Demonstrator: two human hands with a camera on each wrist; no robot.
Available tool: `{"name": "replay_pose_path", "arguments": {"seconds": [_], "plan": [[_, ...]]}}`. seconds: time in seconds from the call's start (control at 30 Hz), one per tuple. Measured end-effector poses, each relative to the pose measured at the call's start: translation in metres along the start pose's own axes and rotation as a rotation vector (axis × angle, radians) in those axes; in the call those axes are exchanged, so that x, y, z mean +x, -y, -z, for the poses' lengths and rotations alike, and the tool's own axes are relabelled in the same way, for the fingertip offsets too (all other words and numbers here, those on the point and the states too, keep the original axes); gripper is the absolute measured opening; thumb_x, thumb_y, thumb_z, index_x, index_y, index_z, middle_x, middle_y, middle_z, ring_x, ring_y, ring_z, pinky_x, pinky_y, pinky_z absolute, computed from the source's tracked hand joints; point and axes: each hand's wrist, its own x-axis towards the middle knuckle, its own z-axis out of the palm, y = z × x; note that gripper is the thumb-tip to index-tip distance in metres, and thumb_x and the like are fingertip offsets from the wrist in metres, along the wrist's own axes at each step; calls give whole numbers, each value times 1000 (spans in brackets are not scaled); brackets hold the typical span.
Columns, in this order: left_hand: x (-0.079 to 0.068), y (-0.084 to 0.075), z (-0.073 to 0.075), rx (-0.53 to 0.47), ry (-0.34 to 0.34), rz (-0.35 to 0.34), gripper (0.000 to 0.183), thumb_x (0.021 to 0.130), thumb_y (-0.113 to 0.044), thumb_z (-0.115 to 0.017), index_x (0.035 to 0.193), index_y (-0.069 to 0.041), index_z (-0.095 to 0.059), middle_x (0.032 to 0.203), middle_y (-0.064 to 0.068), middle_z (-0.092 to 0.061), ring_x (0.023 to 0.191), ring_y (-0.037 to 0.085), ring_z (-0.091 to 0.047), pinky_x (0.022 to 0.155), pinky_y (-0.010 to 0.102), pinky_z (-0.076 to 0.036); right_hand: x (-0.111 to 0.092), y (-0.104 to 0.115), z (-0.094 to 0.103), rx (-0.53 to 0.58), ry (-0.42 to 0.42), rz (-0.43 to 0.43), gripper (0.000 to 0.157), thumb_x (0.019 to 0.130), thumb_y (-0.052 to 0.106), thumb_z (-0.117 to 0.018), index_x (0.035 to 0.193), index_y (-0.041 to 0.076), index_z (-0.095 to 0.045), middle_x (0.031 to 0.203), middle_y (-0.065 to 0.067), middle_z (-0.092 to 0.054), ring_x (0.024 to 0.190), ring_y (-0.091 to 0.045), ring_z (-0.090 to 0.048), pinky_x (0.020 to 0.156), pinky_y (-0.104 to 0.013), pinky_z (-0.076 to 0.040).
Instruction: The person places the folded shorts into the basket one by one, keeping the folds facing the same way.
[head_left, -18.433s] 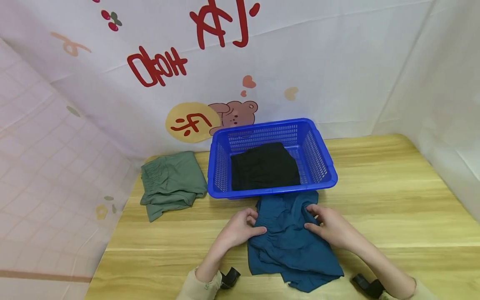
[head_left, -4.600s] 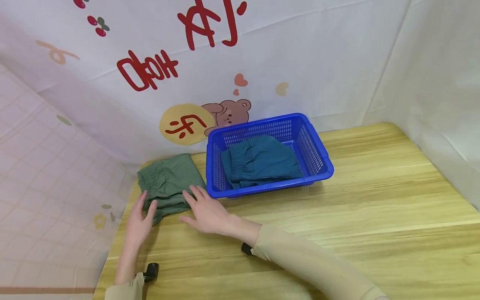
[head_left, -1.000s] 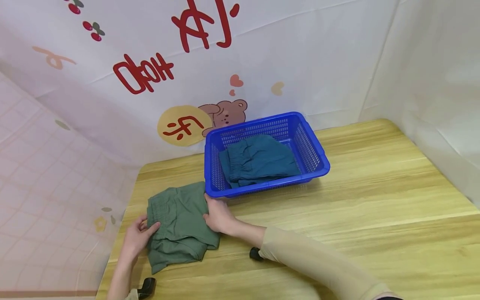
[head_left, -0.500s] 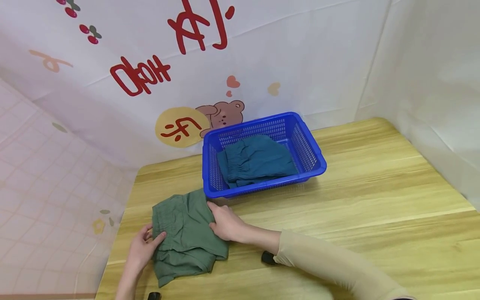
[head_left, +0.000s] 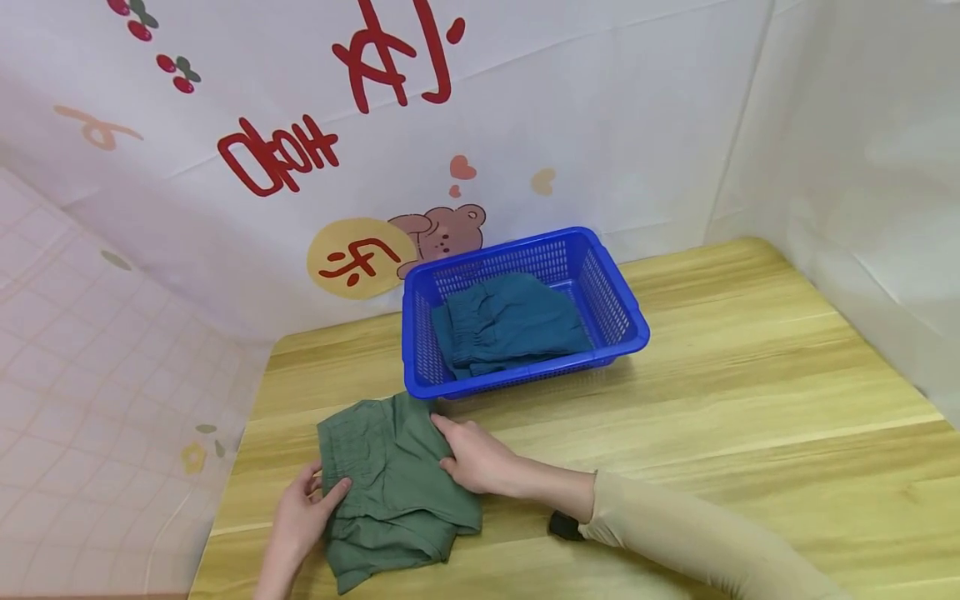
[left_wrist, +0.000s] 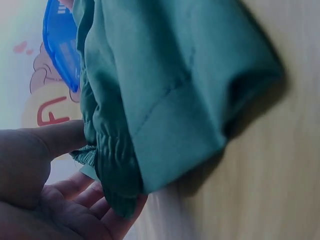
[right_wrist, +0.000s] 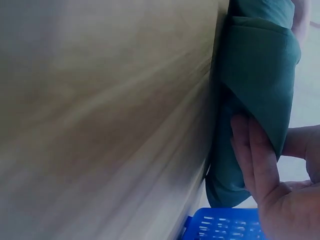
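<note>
Green shorts point(head_left: 405, 475) with a gathered waistband lie folded on the table, in front of the basket's left corner. My left hand point(head_left: 302, 512) pinches the waistband side, thumb on top and fingers underneath, as the left wrist view shows with the green cloth point(left_wrist: 165, 95). On the opposite side, my right hand point(head_left: 480, 458) grips the shorts' edge; in the right wrist view its fingers point(right_wrist: 257, 155) are tucked beneath the cloth point(right_wrist: 260, 75). Folded blue shorts point(head_left: 517, 321) rest inside the blue plastic basket point(head_left: 525, 373).
The wooden table point(head_left: 750, 375) reaches to the right of the basket. A white printed backdrop point(head_left: 585, 108) rises behind it, and a grid-patterned one point(head_left: 97, 400) stands along the left side. A dark wrist device point(head_left: 564, 527) hangs below the right cuff.
Blue shorts went from the table into the basket, where the black garment no longer shows. Both hands took hold of the green shorts and drew them from the back left toward the front and right.
</note>
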Motion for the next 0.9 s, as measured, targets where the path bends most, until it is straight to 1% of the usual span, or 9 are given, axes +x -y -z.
{"name": "replay_pose_path", "arguments": {"seconds": [0.1, 0.13, 0.17, 0.3, 0.33, 0.47, 0.53, 0.67, 0.9], "plan": [[-4, -5, -7, 1, -6, -21, 66, 101, -24, -71, 150, 10, -44, 135, 41, -62, 110, 41, -74, 84, 39, -62, -8, -5, 5, 7, 4, 6, 65, 100, 10, -71, 158, 1, -44, 150, -19, -62, 136, -32, -64, 112, -42, -55], [-5, -7, -10, -1, -6, -20, 66, 101, -24, -71, 151, 10, -44, 136, 40, -62, 112, 41, -73, 87, 41, -62, -10, -7, 7, 12, 6, 7, 65, 99, 10, -71, 157, 0, -44, 150, -19, -62, 136, -33, -64, 111, -43, -55], [-6, -9, -12, -1, -5, -24, 67, 101, -24, -71, 151, 10, -44, 138, 42, -60, 115, 45, -72, 90, 45, -62, -12, -9, 9, 17, 9, 7, 65, 100, 10, -70, 158, 0, -44, 150, -20, -62, 136, -33, -64, 111, -44, -55], [-11, -15, -19, -14, 2, -28, 68, 101, -24, -70, 152, 11, -43, 142, 44, -55, 125, 54, -65, 100, 55, -59, -21, -16, 16, 38, 12, 9, 64, 100, 9, -70, 158, 1, -44, 151, -21, -61, 136, -36, -63, 112, -47, -54], [-12, -17, -21, -19, 4, -31, 67, 101, -23, -70, 152, 11, -43, 143, 45, -54, 125, 55, -64, 100, 56, -58, -23, -18, 17, 42, 10, 13, 64, 100, 9, -70, 157, 0, -44, 151, -21, -61, 136, -36, -63, 112, -48, -54], [-15, -25, -29, -36, 2, -55, 62, 100, -21, -72, 148, 9, -48, 140, 42, -59, 120, 48, -70, 95, 51, -61, -31, -26, 22, 60, -1, 22, 64, 99, 7, -71, 157, 0, -45, 149, -23, -62, 135, -39, -63, 111, -51, -54], [-15, -29, -34, -35, -1, -76, 61, 100, -20, -72, 148, 9, -49, 140, 42, -59, 120, 48, -70, 95, 52, -61, -34, -32, 26, 68, -11, 20, 64, 98, 6, -71, 156, -1, -45, 148, -24, -62, 134, -41, -63, 111, -52, -53], [-15, -39, -45, -15, -2, -112, 63, 100, -21, -72, 148, 11, -48, 141, 41, -59, 124, 52, -67, 101, 58, -58, -43, -43, 35, 89, -33, 9, 65, 96, 4, -72, 155, -3, -46, 149, -26, -61, 135, -43, -62, 113, -54, -52], [-19, -57, -62, -23, 24, -135, 65, 99, -21, -73, 149, 11, -48, 142, 38, -60, 126, 51, -66, 103, 58, -57, -59, -60, 49, 85, -42, -20, 66, 96, 2, -72, 156, -4, -45, 151, -26, -59, 137, -44, -61, 113, -56, -51]]}}
